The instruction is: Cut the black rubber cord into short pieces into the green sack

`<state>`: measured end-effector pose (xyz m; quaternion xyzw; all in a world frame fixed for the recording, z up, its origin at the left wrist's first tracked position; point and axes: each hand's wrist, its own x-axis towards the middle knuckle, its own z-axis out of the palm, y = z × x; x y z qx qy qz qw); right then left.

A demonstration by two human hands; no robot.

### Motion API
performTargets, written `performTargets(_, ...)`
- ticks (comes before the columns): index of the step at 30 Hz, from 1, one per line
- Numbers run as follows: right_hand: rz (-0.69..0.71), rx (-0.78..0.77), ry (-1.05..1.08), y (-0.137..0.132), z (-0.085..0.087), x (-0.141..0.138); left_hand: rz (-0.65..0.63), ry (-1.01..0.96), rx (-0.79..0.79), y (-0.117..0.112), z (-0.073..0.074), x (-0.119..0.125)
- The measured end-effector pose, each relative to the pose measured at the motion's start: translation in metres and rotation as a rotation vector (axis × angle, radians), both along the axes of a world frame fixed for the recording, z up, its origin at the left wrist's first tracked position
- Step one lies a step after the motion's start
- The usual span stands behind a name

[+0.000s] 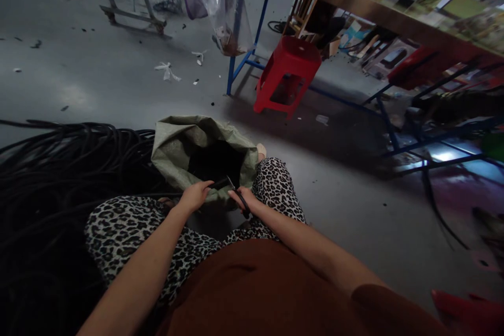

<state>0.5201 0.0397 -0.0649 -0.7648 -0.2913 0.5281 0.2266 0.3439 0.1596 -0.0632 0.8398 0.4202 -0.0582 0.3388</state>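
Between my knees stands a pale green woven sack (169, 152), its mouth wide and its inside dark. My left hand (194, 197) pinches a black rubber strip (221, 184) over the sack's near rim. In my right hand (244, 199) is a pair of scissors (240, 198) with black handles, the blades pointing up and left close to the strip's end. Whether the blades touch the strip is too small to tell. To my left lies a large heap of long black rubber strips (98, 147), with its lower part lost in shadow.
A red plastic stool (293, 71) stands beneath a long workbench (354, 2) with blue legs. Clear plastic bags (226, 5) hang at the bench's end. White scraps (168, 71) litter the grey floor, and a metal frame (134, 16) stands at the back left.
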Motion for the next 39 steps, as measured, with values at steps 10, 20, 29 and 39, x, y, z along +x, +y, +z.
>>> performTargets(10,0.132,0.082,0.171,-0.005,0.006,-0.001,0.063,-0.009,0.098,0.003,0.007,0.003)
performTargets(20,0.136,0.026,0.173,0.0,0.018,-0.001,-0.05,-0.046,0.056,0.0,0.004,0.003)
performTargets(29,0.102,0.008,0.144,0.0,0.014,-0.003,-0.048,-0.023,0.053,0.0,0.008,0.004)
performTargets(39,0.131,0.013,0.156,0.0,0.014,-0.003,-0.065,-0.027,0.067,0.0,0.005,0.004)
